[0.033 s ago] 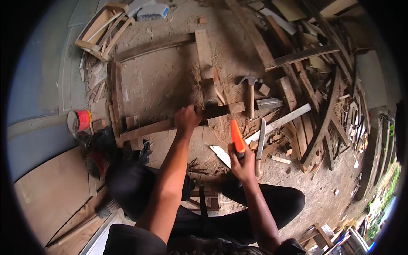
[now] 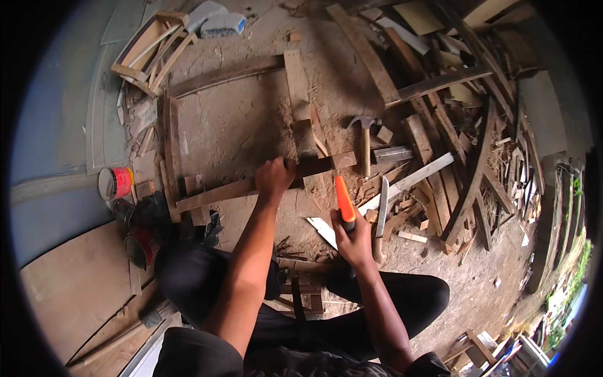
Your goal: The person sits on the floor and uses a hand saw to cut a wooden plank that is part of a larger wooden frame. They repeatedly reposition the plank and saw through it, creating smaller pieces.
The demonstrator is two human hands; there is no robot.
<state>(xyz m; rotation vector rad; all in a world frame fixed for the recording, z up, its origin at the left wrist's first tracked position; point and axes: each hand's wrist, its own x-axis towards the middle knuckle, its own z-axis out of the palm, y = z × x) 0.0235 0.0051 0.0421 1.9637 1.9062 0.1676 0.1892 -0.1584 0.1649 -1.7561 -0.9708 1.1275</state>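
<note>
My left hand (image 2: 274,176) is closed over a dark wooden board (image 2: 232,190) that lies crosswise in front of me. The fingers wrap over the board's top near its middle. My right hand (image 2: 353,242) grips the dark end of an orange-and-black handled tool (image 2: 345,200), apparently a handsaw seen edge-on. Its narrow orange end points at the board's right end (image 2: 345,160); a blade cannot be made out. Right of that hand lies a long knife (image 2: 381,210) with a wooden handle. Beyond it rests a claw hammer (image 2: 365,144), head away from me.
Other boards (image 2: 297,78) lie on the dirt floor ahead. A pile of scrap timber (image 2: 465,138) fills the right side. At left stand a red-labelled tin (image 2: 118,183) and a wooden crate-like frame (image 2: 151,53). A pale strip (image 2: 411,182) slants near the knife.
The whole view has shifted slightly, moving most things a little to the left. Both hands keep their grips, and nothing has been picked up or let go.
</note>
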